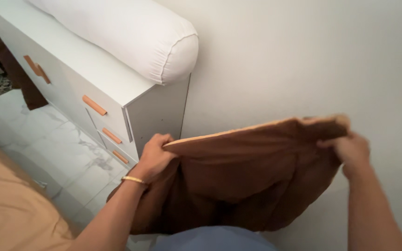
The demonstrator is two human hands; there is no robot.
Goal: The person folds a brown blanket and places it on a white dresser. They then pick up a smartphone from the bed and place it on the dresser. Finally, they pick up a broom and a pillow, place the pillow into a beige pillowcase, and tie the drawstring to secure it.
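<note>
A brown padded cover (238, 181) hangs stretched between both hands in front of a pale wall. My left hand (154, 155) grips its left top corner, with a gold bracelet on the wrist. My right hand (350, 148) pinches the right top corner, slightly blurred. The cover's top edge runs nearly level, a lighter tan strip along it, and the rest sags down in folds towards a light blue fabric (215, 239) at the bottom of the view.
A white chest of drawers (159, 111) with orange handles stands at the left against the wall, a white bolster pillow (136, 32) lying on top. Marble-look floor tiles (56, 144) lie below it. A tan bedsheet (10, 204) fills the lower left corner.
</note>
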